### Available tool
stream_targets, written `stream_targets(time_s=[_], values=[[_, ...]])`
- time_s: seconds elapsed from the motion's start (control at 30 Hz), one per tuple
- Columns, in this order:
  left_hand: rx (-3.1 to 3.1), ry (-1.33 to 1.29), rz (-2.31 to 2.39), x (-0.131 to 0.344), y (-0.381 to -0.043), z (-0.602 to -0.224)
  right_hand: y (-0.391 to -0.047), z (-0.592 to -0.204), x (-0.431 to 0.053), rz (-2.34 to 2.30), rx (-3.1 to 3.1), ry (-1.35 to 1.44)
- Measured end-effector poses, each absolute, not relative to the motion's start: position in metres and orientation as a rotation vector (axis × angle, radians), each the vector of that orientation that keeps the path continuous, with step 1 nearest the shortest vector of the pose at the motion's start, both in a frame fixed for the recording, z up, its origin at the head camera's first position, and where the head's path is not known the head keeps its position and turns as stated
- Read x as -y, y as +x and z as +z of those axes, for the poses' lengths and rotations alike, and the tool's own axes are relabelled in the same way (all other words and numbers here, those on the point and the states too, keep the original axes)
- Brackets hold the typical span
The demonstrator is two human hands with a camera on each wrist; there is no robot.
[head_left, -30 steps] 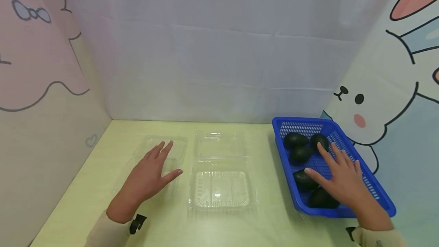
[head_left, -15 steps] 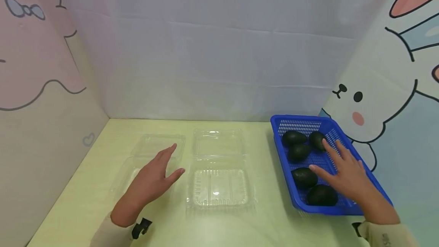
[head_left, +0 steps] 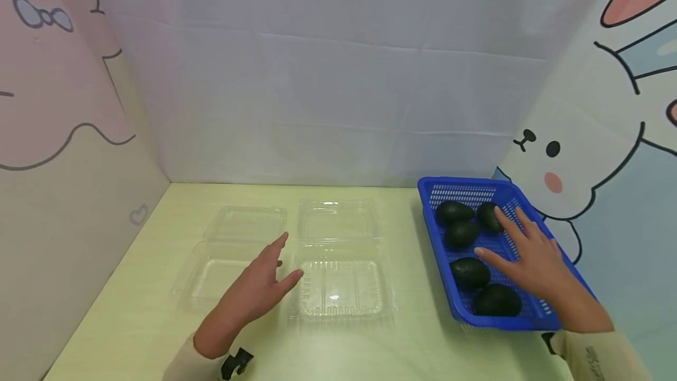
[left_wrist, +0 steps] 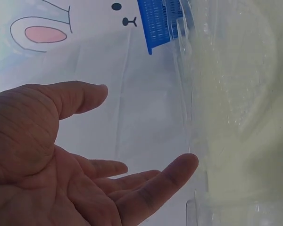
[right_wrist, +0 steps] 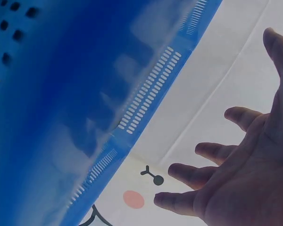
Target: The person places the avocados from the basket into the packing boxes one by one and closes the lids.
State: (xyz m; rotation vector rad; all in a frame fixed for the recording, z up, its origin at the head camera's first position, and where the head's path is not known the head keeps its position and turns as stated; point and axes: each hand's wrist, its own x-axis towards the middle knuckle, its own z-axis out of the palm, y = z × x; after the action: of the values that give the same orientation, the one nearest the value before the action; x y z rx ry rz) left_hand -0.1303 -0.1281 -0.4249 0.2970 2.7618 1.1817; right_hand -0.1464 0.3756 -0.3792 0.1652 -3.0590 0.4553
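Observation:
My left hand [head_left: 254,290] hovers between two clear plastic clamshell containers, its fingers loosely extended and nothing in them. The middle clamshell [head_left: 341,290] lies unfolded, lid away from me. A second clamshell [head_left: 224,225] lies unfolded on the left, partly hidden by the left hand. On the right, my right hand [head_left: 536,263] is spread over the blue basket [head_left: 439,275], holding nothing. Inside the basket are several dark green avocados [head_left: 497,300]; the right index fingertip overlaps the far right avocado [head_left: 488,216] in the head view. The right wrist view shows the spread fingers beside the basket wall [right_wrist: 146,94].
The pale yellow table [head_left: 423,357] carries the containers and basket. A white cloth wall [head_left: 338,104] stands behind it. Printed cartoon panels flank both sides, the rabbit panel [head_left: 582,163] close behind the basket's right edge.
My left hand has moved to the right, toward the middle clamshell. The right hand stays over the basket with only a slight shift. The avocados and containers have not moved.

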Motion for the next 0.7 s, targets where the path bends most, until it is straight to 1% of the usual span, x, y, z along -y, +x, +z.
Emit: stream_targets(time_s=[0.4,0.7], values=[[-2.654,0.175,1.344,0.115,-0.126,-0.43,-0.149,-0.379,-0.364,0.459,3.077,0.179],[-2.606,0.154,1.43,0.107,-0.134,-0.447,-0.151,-0.378,-0.355,0.448,3.091,0.212]])
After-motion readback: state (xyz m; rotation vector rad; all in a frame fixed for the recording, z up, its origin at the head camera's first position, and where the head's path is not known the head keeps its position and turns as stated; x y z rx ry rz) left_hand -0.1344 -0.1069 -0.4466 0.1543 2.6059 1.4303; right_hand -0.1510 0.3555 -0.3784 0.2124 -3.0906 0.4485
